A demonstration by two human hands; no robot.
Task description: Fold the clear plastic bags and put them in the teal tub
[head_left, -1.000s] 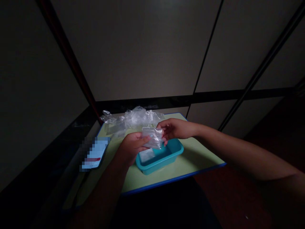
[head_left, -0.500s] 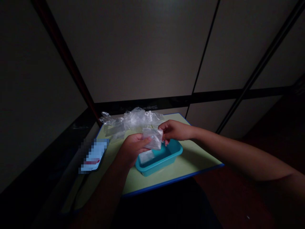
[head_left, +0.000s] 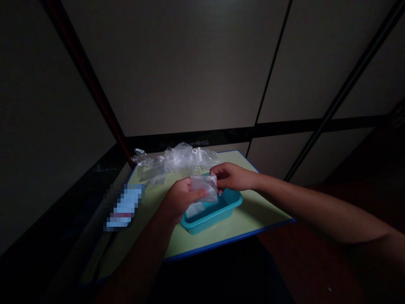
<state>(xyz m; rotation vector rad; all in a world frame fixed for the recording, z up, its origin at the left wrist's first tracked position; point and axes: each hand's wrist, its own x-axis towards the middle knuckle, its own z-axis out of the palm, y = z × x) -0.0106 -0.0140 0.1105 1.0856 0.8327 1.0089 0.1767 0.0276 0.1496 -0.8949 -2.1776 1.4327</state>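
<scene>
A small folded clear plastic bag (head_left: 202, 185) is held above a teal plastic basin (head_left: 209, 221). My left hand (head_left: 182, 196) grips its left side, with the thumb lying across the front. At the bag's right edge, the fingers of my right hand (head_left: 229, 176) are pinched on the plastic. Inside the basin, under my left hand, lies another folded piece of clear plastic (head_left: 193, 210). The rest of the basin's inside is partly hidden by the hands and the bag.
Crumpled clear plastic bags (head_left: 185, 157) are heaped along the back of the pale yellow, blue-edged table (head_left: 253, 207). On the left lies a phone with a blurred screen (head_left: 125, 207). Cabinet doors (head_left: 190, 76) rise directly behind the table.
Both hands have lowered slightly with the plastic bag. My left thumb has slid further right across it, and the bag lies a little flatter.
</scene>
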